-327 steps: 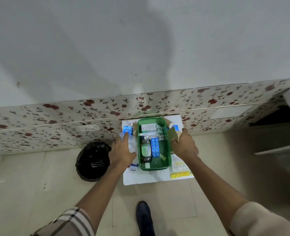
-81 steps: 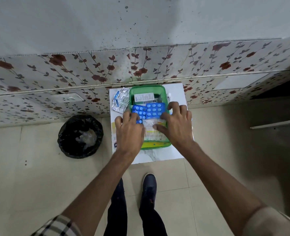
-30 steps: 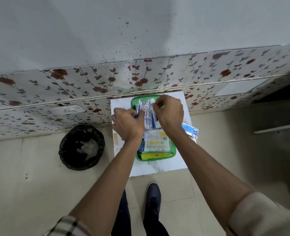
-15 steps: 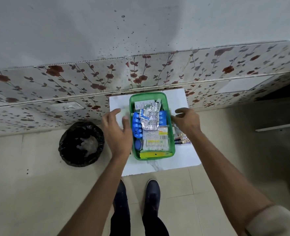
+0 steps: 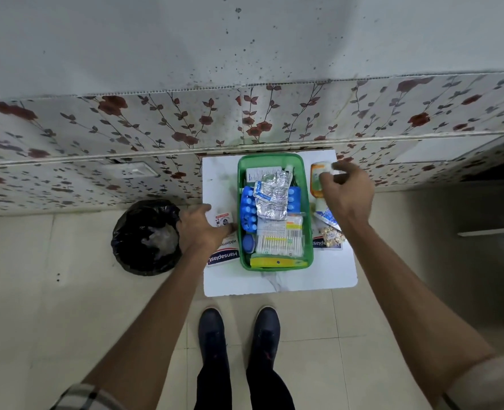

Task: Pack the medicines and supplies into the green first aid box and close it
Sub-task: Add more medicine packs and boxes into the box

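Note:
The green first aid box (image 5: 309,232) stands open on a small white table (image 5: 280,284). Inside lie blue blister packs (image 5: 248,211), a silver blister strip (image 5: 271,196), a cotton swab pack (image 5: 278,242) and a white carton (image 5: 259,173). No lid shows. My left hand (image 5: 201,229) rests with fingers apart on a Hansaplast box (image 5: 224,257) left of the green box, near a small white card (image 5: 224,218). My right hand (image 5: 347,193) curls around the white-capped top of an orange bottle (image 5: 315,180) on the right.
Right of the box lie a blue-white sachet (image 5: 327,216), a gold blister strip (image 5: 332,235) and a second Hansaplast box (image 5: 324,244). A black bin bag (image 5: 147,238) stands on the floor at the left. The floral wall panel runs just behind the table.
The silver strip now lies in the box. My left hand slid down-left onto the Hansaplast box. My right hand moved up from the table's right side to the orange bottle.

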